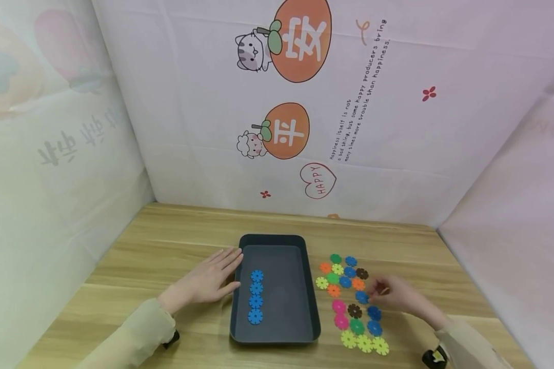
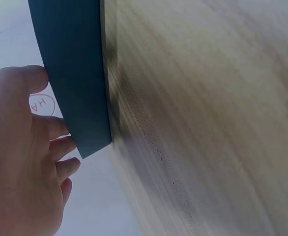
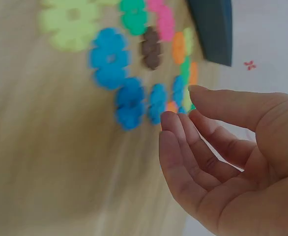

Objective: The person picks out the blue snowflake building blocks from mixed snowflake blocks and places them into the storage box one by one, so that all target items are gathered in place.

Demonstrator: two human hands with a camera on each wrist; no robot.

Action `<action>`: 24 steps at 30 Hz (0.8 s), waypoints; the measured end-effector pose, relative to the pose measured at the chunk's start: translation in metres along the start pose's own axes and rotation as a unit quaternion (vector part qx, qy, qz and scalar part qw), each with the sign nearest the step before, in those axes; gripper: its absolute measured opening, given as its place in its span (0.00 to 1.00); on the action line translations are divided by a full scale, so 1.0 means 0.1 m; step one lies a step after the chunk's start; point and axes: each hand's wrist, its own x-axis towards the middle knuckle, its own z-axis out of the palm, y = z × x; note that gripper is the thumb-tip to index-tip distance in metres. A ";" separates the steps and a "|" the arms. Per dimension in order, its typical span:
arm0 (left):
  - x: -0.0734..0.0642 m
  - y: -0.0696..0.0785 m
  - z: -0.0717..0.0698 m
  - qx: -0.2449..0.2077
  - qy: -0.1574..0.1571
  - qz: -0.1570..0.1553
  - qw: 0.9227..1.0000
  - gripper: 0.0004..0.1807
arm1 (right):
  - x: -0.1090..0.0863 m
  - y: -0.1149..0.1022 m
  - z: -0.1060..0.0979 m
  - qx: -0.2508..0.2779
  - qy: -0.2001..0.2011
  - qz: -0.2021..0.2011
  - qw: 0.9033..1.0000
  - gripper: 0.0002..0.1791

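Observation:
A dark rectangular tray sits mid-table with several blue flower-shaped discs in a column along its left side. My left hand lies flat on the wood, its straight fingers touching the tray's left wall; the left wrist view shows the left hand against that wall. Right of the tray lies a cluster of coloured discs. My right hand hovers at the cluster's right side, nearest a blue disc. The right hand is loosely curled and holds nothing beside blurred blue discs.
The wooden table is enclosed by printed cloth walls at the back and on both sides. Yellow discs lie nearest the front edge. Bare wood extends left of the tray and behind it.

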 end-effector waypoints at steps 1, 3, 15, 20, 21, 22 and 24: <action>0.00 0.00 0.00 0.002 0.001 0.000 1.000 0.37 | -0.04 0.02 0.01 -0.002 0.000 0.005 1.000 0.10; 0.00 -0.01 0.01 0.003 0.003 0.002 1.000 0.37 | -0.09 0.07 0.03 -0.012 0.003 0.011 1.000 0.12; 0.00 -0.01 0.01 0.004 0.004 0.002 1.000 0.37 | -0.16 0.21 0.16 -0.002 0.010 0.028 1.000 0.16; 0.00 -0.01 0.01 0.003 0.003 0.000 1.000 0.37 | -0.16 0.22 0.16 0.006 0.008 0.033 0.999 0.16; 0.00 -0.01 0.01 0.003 0.003 0.000 1.000 0.37 | -0.16 0.22 0.16 0.008 0.007 0.035 0.999 0.16; 0.00 -0.01 0.01 0.003 0.003 0.000 1.000 0.37 | -0.16 0.23 0.16 0.008 0.007 0.036 0.999 0.16; -0.01 -0.01 0.01 0.003 0.004 0.000 1.000 0.37 | -0.16 0.22 0.15 0.005 0.007 0.040 0.999 0.15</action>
